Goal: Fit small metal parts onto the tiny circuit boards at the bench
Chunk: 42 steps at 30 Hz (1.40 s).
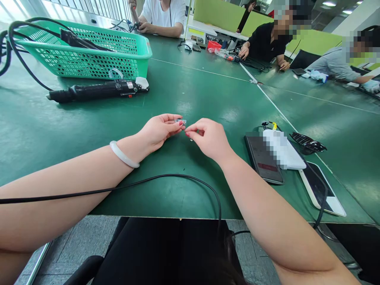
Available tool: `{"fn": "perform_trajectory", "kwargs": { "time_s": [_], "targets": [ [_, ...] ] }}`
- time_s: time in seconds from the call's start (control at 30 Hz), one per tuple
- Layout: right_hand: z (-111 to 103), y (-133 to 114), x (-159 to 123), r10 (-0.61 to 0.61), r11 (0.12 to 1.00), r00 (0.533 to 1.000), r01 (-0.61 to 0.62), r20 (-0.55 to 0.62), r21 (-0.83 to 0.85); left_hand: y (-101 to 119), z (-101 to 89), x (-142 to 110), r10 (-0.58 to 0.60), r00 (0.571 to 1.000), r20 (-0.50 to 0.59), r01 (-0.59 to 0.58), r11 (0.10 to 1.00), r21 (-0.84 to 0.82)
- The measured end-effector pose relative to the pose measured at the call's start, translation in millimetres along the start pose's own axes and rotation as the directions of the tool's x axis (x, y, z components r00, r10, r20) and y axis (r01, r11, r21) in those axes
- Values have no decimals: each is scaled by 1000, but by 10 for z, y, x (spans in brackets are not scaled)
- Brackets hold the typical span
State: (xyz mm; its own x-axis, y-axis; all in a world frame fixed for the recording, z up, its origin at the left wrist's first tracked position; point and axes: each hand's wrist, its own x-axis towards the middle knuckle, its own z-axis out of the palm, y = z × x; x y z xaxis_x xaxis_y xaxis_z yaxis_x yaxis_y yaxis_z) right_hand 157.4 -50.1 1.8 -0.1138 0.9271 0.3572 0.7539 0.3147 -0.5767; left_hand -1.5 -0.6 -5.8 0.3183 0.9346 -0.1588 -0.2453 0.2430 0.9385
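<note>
Over the green tabletop [184, 158], my left hand [160, 130] pinches a small, pale blue and silver piece that looks like a circuit board [184, 121] between thumb and fingers. Much of that piece is covered by the fingertips. Just to its right, my right hand [210, 138] is closed in a pinch, its fingertips close to the board. A tiny metallic bit [191, 139] shows below the right thumb; whether the fingers hold it is too small to tell. A black cable [166, 175] crosses above my left forearm and hangs over the table's front edge.
At the back left stands a green basket [95, 59] with cables, and a black electric screwdriver [95, 90] lies before it. On the right are a dark phone [263, 158], a white item [292, 156], a white phone [322, 188] and a black clip-like object [308, 142]. Several people sit beyond.
</note>
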Motion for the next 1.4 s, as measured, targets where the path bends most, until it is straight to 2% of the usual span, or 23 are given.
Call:
{"fn": "perform_trajectory", "kwargs": {
  "time_s": [0.07, 0.13, 0.5, 0.7, 0.77, 0.83, 0.93, 1.07, 1.23, 1.4],
  "targets": [
    [-35, -18, 1, -1, 999, 994, 6, -109, 39, -2, 1, -11, -2, 999, 32, 1, 1000, 20],
    [-51, -33, -1, -4, 999, 989, 11, -151, 51, -2, 3, -26, -9, 998, 68, 6, 999, 47],
    [-9, -34, -26, -122, 987, 979, 103, -162, -125, -14, 11, -41, 33, 988, 148, -42, 997, 57],
    [-78, 57, 7, -48, 999, 981, 47, -186, -13, -1, 17, -50, 3, 997, 77, -5, 999, 32],
    [-106, 132, 21, 25, 999, 994, -30, -106, -43, 3, 19, -43, -3, 999, 41, 2, 999, 33],
    [-114, 205, 31, 103, 989, 994, -97, 45, -111, 3, 19, -32, 1, 1000, 23, -2, 999, 32],
    [-89, 265, 44, 136, 975, 980, -107, 146, -194, -2, 18, -18, 4, 1000, 24, -5, 999, 33],
    [-53, 259, 63, 183, 961, 966, -137, 181, -241, 2, 19, -24, -8, 1000, 25, 7, 999, 48],
    [-59, 237, 65, 222, 948, 961, -173, 166, -268, 22, 21, -48, -34, 998, 50, 30, 996, 80],
    [-42, 235, 68, 224, 958, 967, -195, 123, -211, 16, 16, -47, -49, 996, 68, 40, 992, 122]
  ]
}}
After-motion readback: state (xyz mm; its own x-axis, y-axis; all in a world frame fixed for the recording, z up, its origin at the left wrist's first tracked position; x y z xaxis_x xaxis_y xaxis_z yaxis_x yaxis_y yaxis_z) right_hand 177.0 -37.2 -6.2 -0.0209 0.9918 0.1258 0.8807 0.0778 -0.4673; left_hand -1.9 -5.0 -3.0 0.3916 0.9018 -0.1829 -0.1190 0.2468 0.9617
